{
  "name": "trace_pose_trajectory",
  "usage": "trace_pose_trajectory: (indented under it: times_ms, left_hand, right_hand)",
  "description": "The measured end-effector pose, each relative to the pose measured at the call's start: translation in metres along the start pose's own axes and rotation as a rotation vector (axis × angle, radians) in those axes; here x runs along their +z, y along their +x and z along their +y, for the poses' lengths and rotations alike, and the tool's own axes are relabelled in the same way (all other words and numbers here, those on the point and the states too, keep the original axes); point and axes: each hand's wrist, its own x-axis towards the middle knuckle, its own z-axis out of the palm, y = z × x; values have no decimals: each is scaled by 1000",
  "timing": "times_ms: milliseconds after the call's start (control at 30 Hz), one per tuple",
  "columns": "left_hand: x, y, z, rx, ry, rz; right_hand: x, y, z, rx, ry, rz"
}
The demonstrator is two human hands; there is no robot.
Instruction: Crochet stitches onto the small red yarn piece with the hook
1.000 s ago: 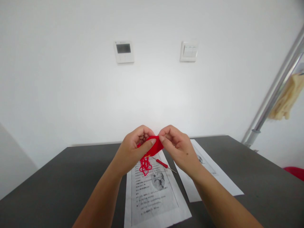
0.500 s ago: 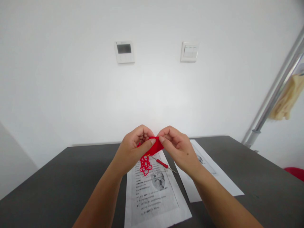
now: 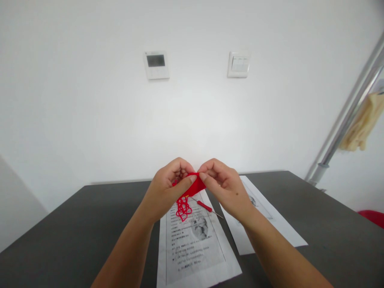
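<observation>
A small piece of red fabric is stretched between my two hands above the table. My left hand pinches its upper left edge between thumb and fingers. At the upper right edge, my right hand pinches it the same way. Tangled red cord hangs or lies just below the fabric, over a printed sheet. Beside the cord lies a thin metal tool with a red handle, its tips pointing out at both ends. The fabric's far side is hidden by my fingers.
A second printed sheet lies to the right on the dark table. Behind is a white wall with a control panel and a light switch. A metal pole, pale yellow cloth and a red object are at the right.
Both hands keep their pinch on the red fabric with hardly any movement. The whole view has shifted very slightly.
</observation>
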Motion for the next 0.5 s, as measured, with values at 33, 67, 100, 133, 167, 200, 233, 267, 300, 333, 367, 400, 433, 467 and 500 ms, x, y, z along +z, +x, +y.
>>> trace_pose_trajectory:
  times_ms: [33, 67, 100, 133, 167, 200, 233, 267, 300, 333, 367, 400, 433, 467, 500]
  left_hand:
    - [0, 0, 0, -1, 3, 0]
    - [0, 0, 0, -3, 3, -2]
    - [0, 0, 0, -6, 2, -4]
    - [1, 0, 0, -9, -1, -4]
    - [1, 0, 0, -10, -3, -3]
    - [1, 0, 0, -8, -4, -3]
    - [0, 0, 0, -4, -4, -3]
    - [0, 1, 0, 2, -3, -4]
    - [0, 1, 0, 8, -1, -9]
    - [-1, 1, 0, 11, 2, -18]
    - [-1, 2, 0, 9, 6, -30]
    - [-2, 2, 0, 3, 10, -43]
    - [-2, 2, 0, -7, 15, -49]
    - [-3, 2, 1, -16, 21, -48]
    - [-3, 2, 1, -22, 27, -37]
  right_hand:
    - [0, 0, 0, -5, -9, 0]
    - [0, -1, 0, -9, -21, 2]
    - [0, -1, 0, -14, -33, 5]
    - [0, -1, 1, -18, -44, 10]
    - [0, -1, 1, -22, -55, 16]
    - [0, -1, 1, -27, -65, 22]
    - [0, -2, 0, -33, -75, 29]
    - [0, -2, 0, -39, -86, 37]
    - [0, -2, 0, -41, -96, 48]
    - [0, -2, 0, -39, -102, 61]
    - [-1, -2, -1, -35, -104, 73]
    - [-1, -2, -1, -30, -104, 84]
    - [-1, -2, -1, -25, -99, 93]
    - [-2, -2, -1, -22, -91, 97]
    - [-2, -2, 0, -23, -82, 97]
